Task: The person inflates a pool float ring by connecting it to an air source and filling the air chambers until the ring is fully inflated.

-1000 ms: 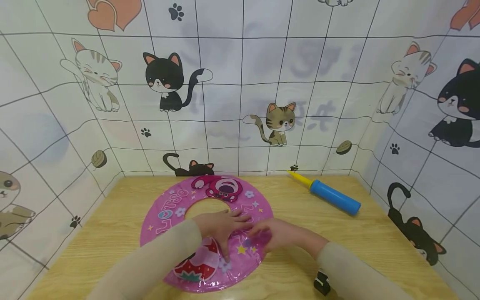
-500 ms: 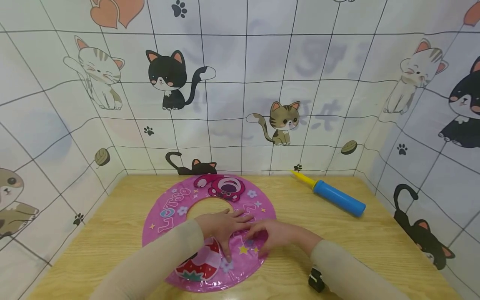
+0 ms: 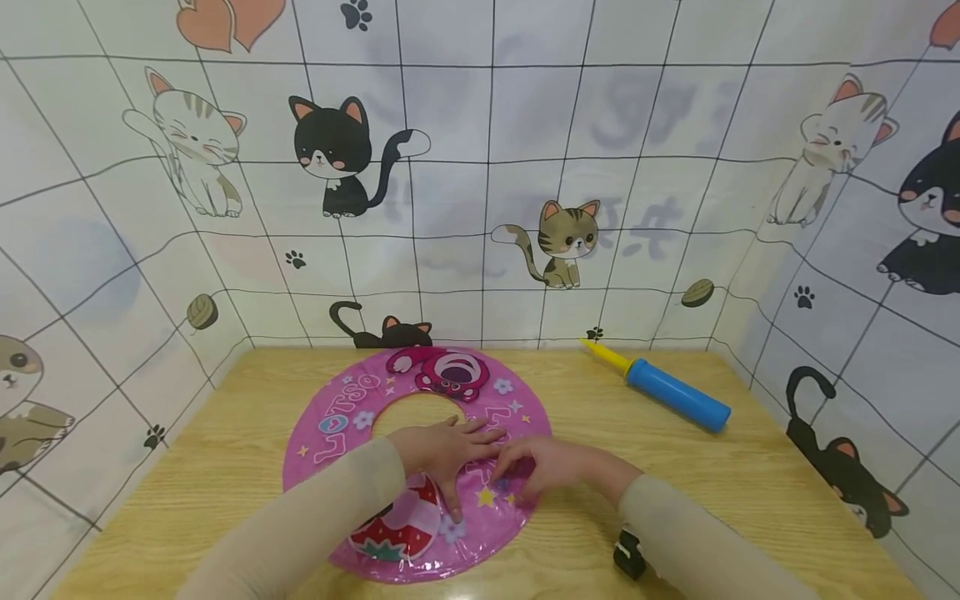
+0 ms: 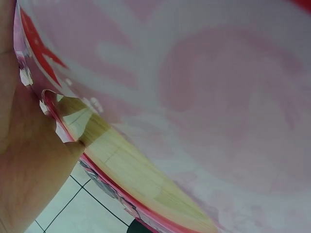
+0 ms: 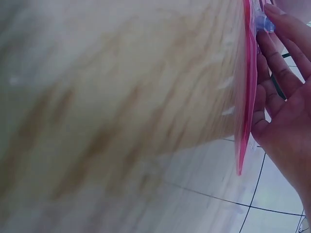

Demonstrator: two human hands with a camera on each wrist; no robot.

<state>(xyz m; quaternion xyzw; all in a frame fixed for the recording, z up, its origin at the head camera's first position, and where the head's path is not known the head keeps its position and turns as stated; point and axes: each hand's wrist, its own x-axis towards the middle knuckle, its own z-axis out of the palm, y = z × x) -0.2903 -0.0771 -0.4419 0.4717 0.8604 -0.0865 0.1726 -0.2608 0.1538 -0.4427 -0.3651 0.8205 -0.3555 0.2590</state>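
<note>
A flat, round pink swim ring (image 3: 330, 433) with bear, strawberry and lettering prints lies on the wooden table. My left hand (image 3: 442, 458) rests on its right side near the hole, palm down with fingers spread. My right hand (image 3: 551, 467) is at the ring's right part, fingers bent. In the right wrist view, the thumb and forefinger of this hand pinch a small clear bluish valve (image 5: 264, 23) on the ring; the other fingers lie against the pink vinyl. The left wrist view has glossy vinyl close up, and the left fingers are out of frame.
A blue hand pump (image 3: 678, 396) with a yellow nozzle lies at the table's back right. Next to my right sleeve is a small black object (image 3: 628, 554). Cat-printed tile-pattern walls (image 3: 450, 192) stand behind and on both sides of the table (image 3: 600, 517).
The head view has shifted slightly. My right fingers have moved a little on the ring, and the thumb now sits lower and apart from the forefinger in the head view. The left hand stays put.
</note>
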